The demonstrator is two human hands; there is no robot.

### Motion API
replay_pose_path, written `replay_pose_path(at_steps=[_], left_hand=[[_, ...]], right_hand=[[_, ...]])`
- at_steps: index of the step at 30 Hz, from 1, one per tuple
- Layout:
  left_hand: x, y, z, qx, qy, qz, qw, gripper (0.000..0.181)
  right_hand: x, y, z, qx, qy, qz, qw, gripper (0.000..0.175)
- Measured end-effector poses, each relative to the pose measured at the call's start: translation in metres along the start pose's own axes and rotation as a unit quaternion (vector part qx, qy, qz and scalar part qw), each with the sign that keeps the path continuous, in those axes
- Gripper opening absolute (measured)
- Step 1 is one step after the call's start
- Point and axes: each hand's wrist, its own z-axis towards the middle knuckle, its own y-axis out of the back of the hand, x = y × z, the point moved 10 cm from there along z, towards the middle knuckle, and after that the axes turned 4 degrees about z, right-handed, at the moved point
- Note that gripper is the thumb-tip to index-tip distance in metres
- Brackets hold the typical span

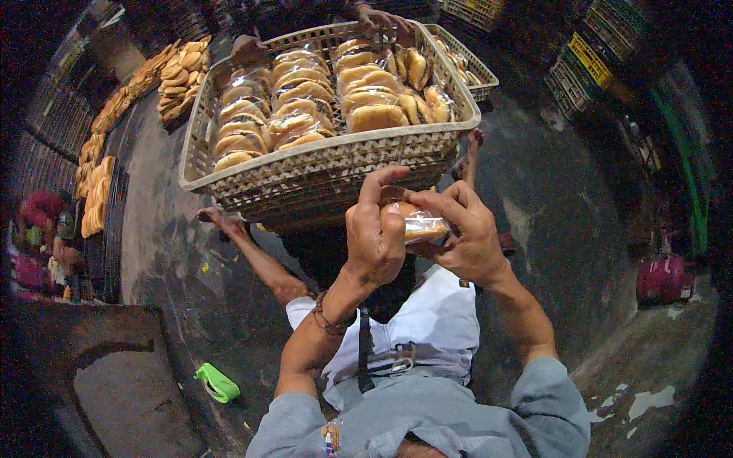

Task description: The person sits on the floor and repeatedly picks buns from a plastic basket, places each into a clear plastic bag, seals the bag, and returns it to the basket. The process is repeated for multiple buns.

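Between my two hands is a filled bun (pixel 425 229) in a clear plastic wrapper. My left hand (pixel 372 232) grips its left side, thumb on top and index finger raised and bent. From the right, my right hand (pixel 471 237) holds the other end, and its fingers hide part of the wrapper. Just beyond my hands stands a pale plastic crate (pixel 332 147) with latticed walls. Rows of wrapped buns (pixel 303 91) fill it, most stood on edge. At its right side several wrapped buns (pixel 418 68) lie at different angles.
Another person's hand (pixel 383 20) reaches over the crate's far edge. A second crate (pixel 484 86) of buns stands behind. Unwrapped buns (pixel 183 74) are piled at left. A green plastic object (pixel 217 383) lies on the floor. Stacked crates (pixel 590 63) stand at far right.
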Motion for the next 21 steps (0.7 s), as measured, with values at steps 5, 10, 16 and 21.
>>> replay_pose_path(at_steps=[5, 10, 16, 21], left_hand=[[0.029, 0.010, 0.003, -0.055, 0.106, -0.174, 0.977, 0.040], [0.058, 0.006, 0.008, -0.097, 0.201, -0.331, 0.917, 0.049], [0.034, -0.012, 0.013, -0.071, 0.214, -0.447, 0.866, 0.053], [0.042, 0.003, -0.007, 0.048, 0.155, -0.265, 0.950, 0.066]], right_hand=[[-0.010, -0.004, -0.015, -0.097, 0.002, -0.073, 0.993, 0.073], [0.026, -0.007, 0.006, -0.056, 0.082, -0.124, 0.987, 0.080], [-0.005, 0.003, 0.068, 0.012, 0.096, -0.129, 0.987, 0.088], [-0.036, 0.002, 0.159, 0.059, 0.100, -0.060, 0.991, 0.075]])
